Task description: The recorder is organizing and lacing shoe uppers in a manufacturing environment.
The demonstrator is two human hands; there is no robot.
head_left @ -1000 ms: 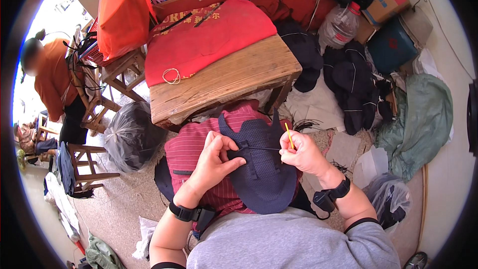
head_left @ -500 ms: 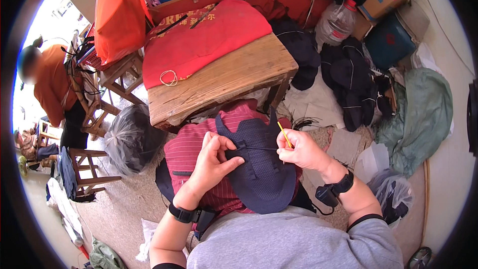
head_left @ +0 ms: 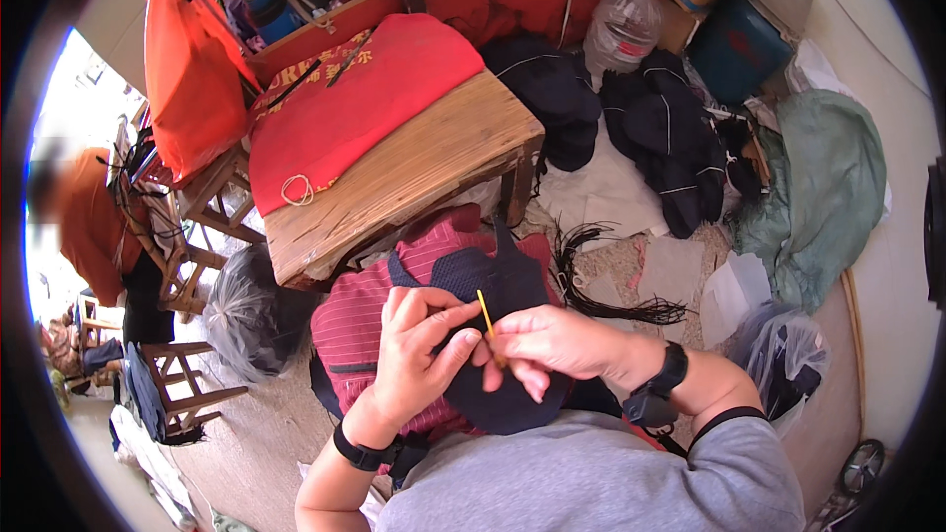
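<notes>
Stitching step: left hand [head_left: 419,355] pinches the navy cloth [head_left: 493,286]; right hand [head_left: 552,345] grips a yellow needle [head_left: 486,313], seemingly ready to push through.

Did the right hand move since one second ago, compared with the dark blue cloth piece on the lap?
Yes. The right hand has moved left across the dark blue cloth piece, from its right edge to meet the left hand, bringing the yellow tool.
</notes>
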